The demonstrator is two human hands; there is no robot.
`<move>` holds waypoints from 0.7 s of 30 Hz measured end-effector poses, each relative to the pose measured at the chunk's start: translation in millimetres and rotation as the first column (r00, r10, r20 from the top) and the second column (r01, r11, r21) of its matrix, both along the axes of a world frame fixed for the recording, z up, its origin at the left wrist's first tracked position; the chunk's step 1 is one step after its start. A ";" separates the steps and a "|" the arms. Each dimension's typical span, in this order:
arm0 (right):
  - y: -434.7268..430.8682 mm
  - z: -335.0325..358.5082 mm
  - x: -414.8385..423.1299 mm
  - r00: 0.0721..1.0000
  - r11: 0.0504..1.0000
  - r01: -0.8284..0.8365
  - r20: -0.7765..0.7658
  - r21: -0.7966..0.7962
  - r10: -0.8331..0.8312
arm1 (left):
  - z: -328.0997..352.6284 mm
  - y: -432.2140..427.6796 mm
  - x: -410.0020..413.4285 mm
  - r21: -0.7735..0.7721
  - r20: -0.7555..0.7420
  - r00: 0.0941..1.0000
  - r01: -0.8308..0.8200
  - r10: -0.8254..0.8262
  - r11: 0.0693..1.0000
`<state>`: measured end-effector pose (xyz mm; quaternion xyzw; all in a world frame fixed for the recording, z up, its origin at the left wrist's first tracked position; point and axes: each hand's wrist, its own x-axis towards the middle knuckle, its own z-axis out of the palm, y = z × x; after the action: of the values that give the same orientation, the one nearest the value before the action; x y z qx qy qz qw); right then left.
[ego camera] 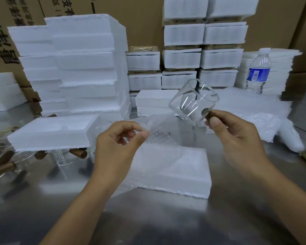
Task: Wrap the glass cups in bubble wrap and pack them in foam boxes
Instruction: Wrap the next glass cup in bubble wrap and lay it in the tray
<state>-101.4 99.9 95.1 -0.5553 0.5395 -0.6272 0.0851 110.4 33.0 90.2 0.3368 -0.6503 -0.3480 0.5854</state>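
Observation:
My right hand point(237, 137) grips the brown wooden handle of a clear glass cup point(193, 101) and holds it tilted in the air above the table. My left hand point(120, 144) pinches the top edge of a sheet of bubble wrap point(159, 138), which hangs down over a white foam box point(177, 172) lying on the steel table in front of me. A second foam box point(51, 131) sits at the left, propped on several glass cups with brown handles point(79, 153).
Tall stacks of foam boxes point(78, 64) and packed foam boxes point(182, 57) line the back against cardboard cartons. A water bottle point(258, 71) stands at the right beside a pile of bubble wrap point(254, 110). More glassware point(2, 152) lies at the far left.

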 end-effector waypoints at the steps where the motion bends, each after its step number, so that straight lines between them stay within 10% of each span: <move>1: 1.0 1.4 -0.3 0.999 0.999 -0.033 0.017 0.012 0.033 | 0.6 -0.4 0.0 0.049 -0.053 0.998 0.030 -0.027 0.998; 10: 2.6 -10.8 4.2 0.817 0.971 0.238 -0.540 -0.003 -0.202 | 5.8 5.7 -1.0 0.028 -0.136 0.986 0.097 -0.093 0.995; 21: 10.6 -4.1 28.7 0.959 0.961 0.035 -0.280 0.274 0.045 | 8.8 24.2 -13.5 -0.493 0.201 0.976 0.028 0.083 0.870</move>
<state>-72.7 110.5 91.0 -0.6235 0.6267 -0.4596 0.0853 96.8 57.2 99.0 0.2214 -0.7721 -0.1237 0.5827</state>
